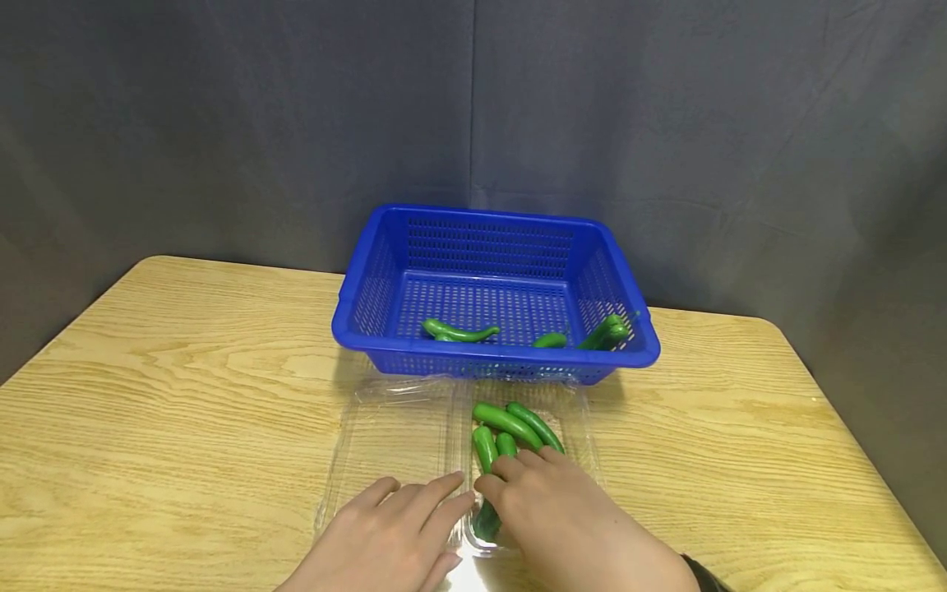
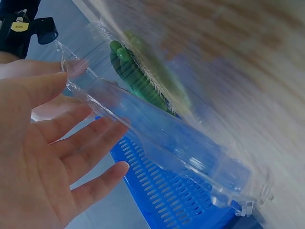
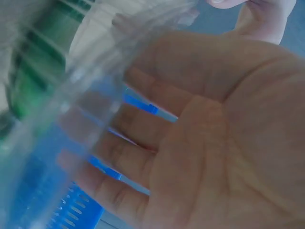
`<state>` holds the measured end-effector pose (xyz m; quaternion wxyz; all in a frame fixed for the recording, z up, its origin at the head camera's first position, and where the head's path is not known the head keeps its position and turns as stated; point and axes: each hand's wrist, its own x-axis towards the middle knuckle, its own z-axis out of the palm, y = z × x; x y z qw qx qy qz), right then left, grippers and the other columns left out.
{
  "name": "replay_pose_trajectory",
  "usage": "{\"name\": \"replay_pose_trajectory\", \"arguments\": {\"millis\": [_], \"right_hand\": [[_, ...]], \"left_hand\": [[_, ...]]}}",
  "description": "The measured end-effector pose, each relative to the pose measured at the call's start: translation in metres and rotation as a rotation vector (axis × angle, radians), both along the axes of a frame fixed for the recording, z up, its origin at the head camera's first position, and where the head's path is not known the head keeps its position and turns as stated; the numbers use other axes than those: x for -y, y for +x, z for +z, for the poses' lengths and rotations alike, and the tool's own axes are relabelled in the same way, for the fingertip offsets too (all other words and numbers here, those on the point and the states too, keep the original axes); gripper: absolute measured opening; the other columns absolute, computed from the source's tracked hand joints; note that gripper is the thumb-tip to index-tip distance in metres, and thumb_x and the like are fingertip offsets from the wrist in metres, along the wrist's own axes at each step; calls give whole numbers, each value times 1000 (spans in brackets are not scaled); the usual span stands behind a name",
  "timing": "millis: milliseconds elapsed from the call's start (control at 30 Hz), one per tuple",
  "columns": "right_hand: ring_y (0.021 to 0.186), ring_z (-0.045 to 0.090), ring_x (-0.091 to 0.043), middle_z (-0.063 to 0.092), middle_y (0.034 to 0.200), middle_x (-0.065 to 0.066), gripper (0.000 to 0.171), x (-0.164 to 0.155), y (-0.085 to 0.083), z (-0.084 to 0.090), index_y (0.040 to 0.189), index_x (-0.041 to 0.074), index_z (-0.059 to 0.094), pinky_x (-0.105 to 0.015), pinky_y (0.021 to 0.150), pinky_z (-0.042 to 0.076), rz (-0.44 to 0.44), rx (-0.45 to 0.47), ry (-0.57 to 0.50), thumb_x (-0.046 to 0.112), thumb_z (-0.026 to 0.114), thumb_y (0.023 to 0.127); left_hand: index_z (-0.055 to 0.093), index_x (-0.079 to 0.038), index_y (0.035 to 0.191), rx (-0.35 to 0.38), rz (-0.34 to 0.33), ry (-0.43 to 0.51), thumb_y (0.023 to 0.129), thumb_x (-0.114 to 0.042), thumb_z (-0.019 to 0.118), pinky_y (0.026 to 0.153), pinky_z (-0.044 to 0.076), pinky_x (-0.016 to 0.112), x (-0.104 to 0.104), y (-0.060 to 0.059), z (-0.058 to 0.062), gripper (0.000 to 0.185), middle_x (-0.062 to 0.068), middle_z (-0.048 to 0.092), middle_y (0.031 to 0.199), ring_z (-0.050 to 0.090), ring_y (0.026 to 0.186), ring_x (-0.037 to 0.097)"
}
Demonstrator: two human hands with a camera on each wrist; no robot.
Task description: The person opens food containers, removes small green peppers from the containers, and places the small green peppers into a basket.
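A clear plastic clamshell box [image 1: 395, 436] lies spread open on the table, its two halves side by side. Several long green peppers [image 1: 506, 422] lie in the right half. My right hand [image 1: 558, 510] reaches over that half, its fingers extended at the peppers and covering part of them; the right wrist view shows the fingers through blurred clear plastic, with no pepper gripped. Over the near part of the left half is my left hand [image 1: 388, 530], fingers loosely spread. The left wrist view shows that hand [image 2: 62, 143] beside the clear plastic edge, holding nothing.
Just behind the box stands a blue perforated basket [image 1: 481, 349]. Inside it are a curved green pepper [image 1: 462, 332] at left and more green peppers [image 1: 605, 333] at right. The wooden table [image 1: 185, 395] meets a dark grey curtain [image 1: 237, 148] at the back.
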<state>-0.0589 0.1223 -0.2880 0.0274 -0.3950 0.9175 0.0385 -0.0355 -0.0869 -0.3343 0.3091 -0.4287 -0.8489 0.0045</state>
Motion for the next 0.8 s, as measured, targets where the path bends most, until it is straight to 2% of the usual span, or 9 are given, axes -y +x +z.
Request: {"name": "replay_pose_trajectory", "arguments": {"millis": [133,233,333,467,533,633,800], "right_hand": [[103,63,-21,66,112,-2,41,1,-1,-1,113,13,70,-41,91,51,-18,-13,-5,13,81,74],[107,63,-23,65,120,-4,41,2,-3,-4,114,13,70,-41,92,50,-26,-15,2,15,82,75],[107,62,-23,65,124,-4,40,3,-4,-6,114,13,71,-41,92,50,-30,-31,3,17,82,75],[103,63,-23,65,123,-3,37,4,-5,-7,112,14,72,-39,88,52,-24,-66,2,19,81,77],[101,63,-22,65,123,-3,36,4,-5,-7,112,14,72,-39,87,52,-20,-75,3,18,81,77],[102,63,-23,64,124,-4,38,4,-6,-7,112,13,72,-40,87,52,-22,-73,9,18,82,75],[104,63,-25,64,123,-6,40,3,-8,-8,110,9,72,-43,88,53,-45,-81,26,15,84,73]], "left_hand": [[67,-11,117,20,0,-10,94,-40,55,73,54,31,0,0,1,40,4,67,119,67,93,14],[67,-11,116,34,-4,-4,92,-40,57,72,54,32,1,0,1,40,4,68,118,67,92,14],[67,-11,116,30,-12,7,99,-37,46,71,54,31,0,0,0,38,4,68,117,68,90,14],[67,-10,114,0,-18,20,106,-34,25,69,53,31,-1,-1,0,49,5,68,115,68,84,15],[67,-10,114,-5,-19,23,104,-34,30,69,53,30,-1,-1,0,45,5,69,115,68,82,15],[66,-10,115,4,-19,19,97,-38,46,69,53,31,0,-1,0,40,6,68,116,68,83,16],[66,-11,118,46,-10,-4,86,-41,63,72,54,32,0,1,2,44,5,68,119,68,89,15]]}}
